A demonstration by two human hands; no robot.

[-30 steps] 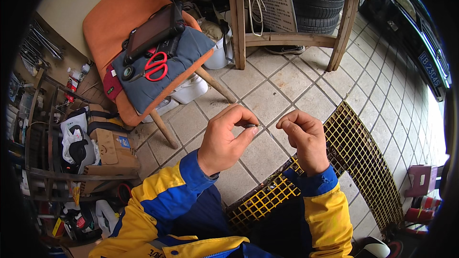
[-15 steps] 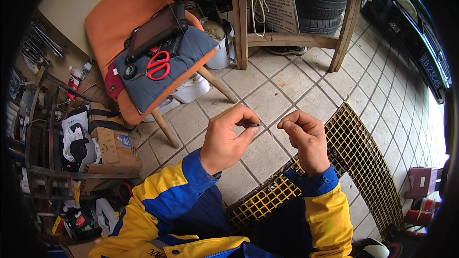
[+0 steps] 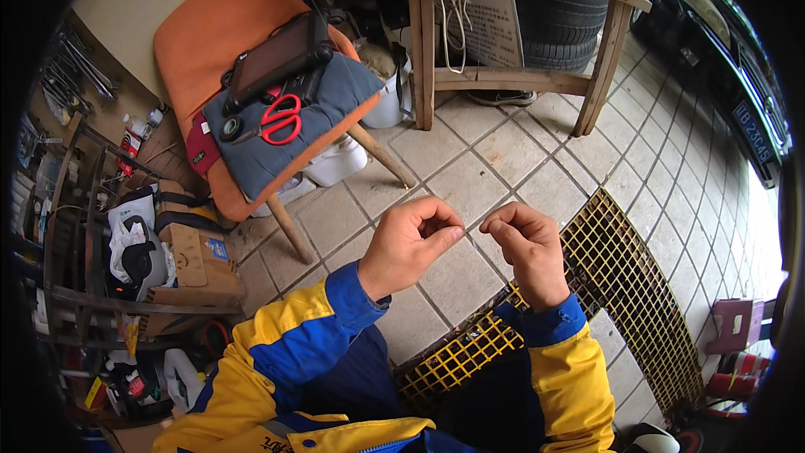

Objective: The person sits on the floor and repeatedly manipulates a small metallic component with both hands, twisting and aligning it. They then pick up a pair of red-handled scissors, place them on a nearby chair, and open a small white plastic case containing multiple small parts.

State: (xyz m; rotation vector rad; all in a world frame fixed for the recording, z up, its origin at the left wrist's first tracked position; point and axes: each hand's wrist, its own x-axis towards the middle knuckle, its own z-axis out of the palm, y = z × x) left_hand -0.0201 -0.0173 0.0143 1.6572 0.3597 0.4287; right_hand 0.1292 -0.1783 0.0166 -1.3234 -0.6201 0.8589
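Observation:
My left hand [image 3: 411, 245] is held out over the tiled floor, thumb and forefinger pinched together; whatever lies between them is too small to make out. Close on its right is my right hand [image 3: 530, 250], its thumb and forefinger also pressed together, with nothing clearly visible in the pinch. A narrow gap separates the two sets of fingertips. Beyond my left hand stands an orange chair [image 3: 220, 13] with a grey-blue cushion [image 3: 335, 88]. On the cushion lie red-handled scissors [image 3: 280, 120], a small black roll [image 3: 231, 127] and a dark tablet-like device [image 3: 281, 59].
A wooden frame [image 3: 503, 78] stands ahead, with stacked tyres [image 3: 560, 17] behind it. Yellow grating [image 3: 633, 285] crosses the floor at the right. On the left are a cluttered metal rack [image 3: 88, 294] and a cardboard box [image 3: 201, 262]. A dark car [image 3: 713, 33] stands far right.
Both hands have drawn slightly closer together, the left shifting a little right. A small dark bit seen earlier at my left fingertips no longer shows. The view has shifted slightly.

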